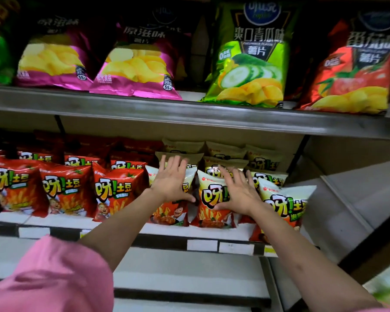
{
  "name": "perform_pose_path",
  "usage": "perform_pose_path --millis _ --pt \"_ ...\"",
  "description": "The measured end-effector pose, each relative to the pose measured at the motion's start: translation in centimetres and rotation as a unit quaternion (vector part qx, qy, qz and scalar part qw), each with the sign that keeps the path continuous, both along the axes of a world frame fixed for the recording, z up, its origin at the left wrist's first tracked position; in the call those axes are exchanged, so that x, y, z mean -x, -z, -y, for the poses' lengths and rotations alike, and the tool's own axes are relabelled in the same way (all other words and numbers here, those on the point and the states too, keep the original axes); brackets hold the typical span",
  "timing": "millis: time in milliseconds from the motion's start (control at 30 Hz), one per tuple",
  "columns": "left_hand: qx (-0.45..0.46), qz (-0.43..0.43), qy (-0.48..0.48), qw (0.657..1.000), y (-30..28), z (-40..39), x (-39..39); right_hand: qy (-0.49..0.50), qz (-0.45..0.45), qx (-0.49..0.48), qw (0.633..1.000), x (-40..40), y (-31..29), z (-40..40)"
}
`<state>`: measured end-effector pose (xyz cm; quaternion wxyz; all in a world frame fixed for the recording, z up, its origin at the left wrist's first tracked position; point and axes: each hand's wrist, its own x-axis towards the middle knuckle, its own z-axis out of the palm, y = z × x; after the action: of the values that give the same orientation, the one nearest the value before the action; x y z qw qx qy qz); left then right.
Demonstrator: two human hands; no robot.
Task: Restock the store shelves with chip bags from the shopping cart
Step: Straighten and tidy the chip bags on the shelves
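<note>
Cream and orange chip bags stand in rows on the middle shelf (212, 231). My left hand (170, 180) lies flat, fingers spread, against the front of one cream bag (167, 215). My right hand (239, 190) presses flat on the neighbouring cream bag (209, 199), thumb at its lower edge. Neither hand grips a bag. A third cream bag (284, 206) leans at the right end of the row. Red bags (113, 190) of the same brand fill the shelf to the left. The shopping cart is out of view.
The upper shelf (189, 115) carries larger bags: two purple (135, 70), a green cucumber one (250, 64) and a red tomato one (356, 73). A shelf side panel (347, 194) closes the right end. A lower shelf (189, 275) sits below my arms.
</note>
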<state>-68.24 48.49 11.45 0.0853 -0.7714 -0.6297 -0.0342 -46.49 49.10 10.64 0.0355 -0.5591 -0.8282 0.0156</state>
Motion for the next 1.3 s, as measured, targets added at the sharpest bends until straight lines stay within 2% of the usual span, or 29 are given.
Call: perform_pose_path --millis 133,433,600,800,967,1100,1167,1300 --pt "-0.033 0.020 0.040 0.998 -1.5 2.1 -4.3 0.006 -0.007 -0.009 1.000 -2.3 -1.1 2.9" --pt "-0.004 0.071 0.087 0.994 -1.7 5.8 -13.3 0.054 0.013 0.024 0.998 -11.1 -4.1 7.1" --pt "0.023 0.091 0.125 0.988 -1.8 5.0 -18.1 0.065 0.011 0.024 0.998 -14.6 -4.4 5.1" --pt "0.044 0.128 0.109 0.985 -2.3 -1.7 -21.0 0.098 0.005 0.017 0.995 -16.7 -5.5 -1.2" --pt "0.120 0.131 0.054 0.983 -2.5 -7.4 -21.4 0.149 -0.004 0.131 0.980 -16.5 -5.1 -7.4" --pt "0.202 0.133 0.019 0.970 -1.5 -9.8 -20.9 0.216 -0.039 0.276 0.936 -16.4 -3.5 -11.5" --pt "0.230 0.146 0.012 0.962 -1.2 -10.9 -20.8 0.214 -0.043 0.332 0.918 -16.2 -2.6 -12.7" --pt "0.212 0.170 0.016 0.962 -0.8 -11.3 -21.3 0.201 -0.042 0.322 0.924 -16.3 -0.9 -13.9"
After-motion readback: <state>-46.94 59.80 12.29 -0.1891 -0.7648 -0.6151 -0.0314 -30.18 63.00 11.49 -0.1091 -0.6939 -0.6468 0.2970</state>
